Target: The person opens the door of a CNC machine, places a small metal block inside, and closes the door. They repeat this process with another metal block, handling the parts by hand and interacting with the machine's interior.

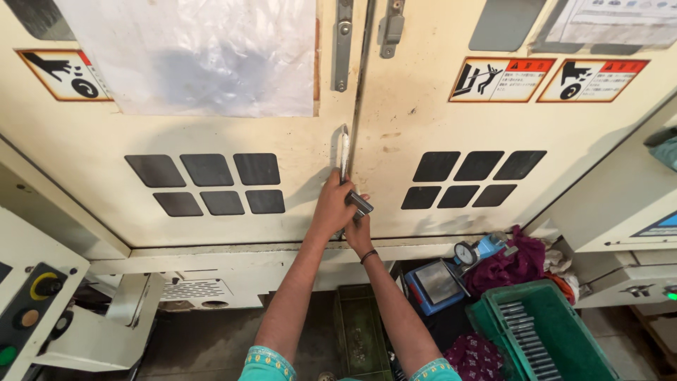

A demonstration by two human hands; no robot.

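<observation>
Two cream machine doors (233,134) meet at a vertical seam in the middle of the view. A metal door handle (343,152) runs along the left door's edge. My left hand (333,206) is wrapped around the lower part of that handle. My right hand (358,229) sits just below and to the right, fingers closed around a short grey metal bar (360,203) that sticks out above the hand. A dark band circles my right wrist. Both arms reach up from the bottom of the view.
A green crate (546,335) of metal rods stands at lower right, beside purple rags (509,268), a dial gauge (464,252) and a blue box (431,286). A control panel (32,310) with knobs is at lower left. A dark green tray (360,331) lies below my arms.
</observation>
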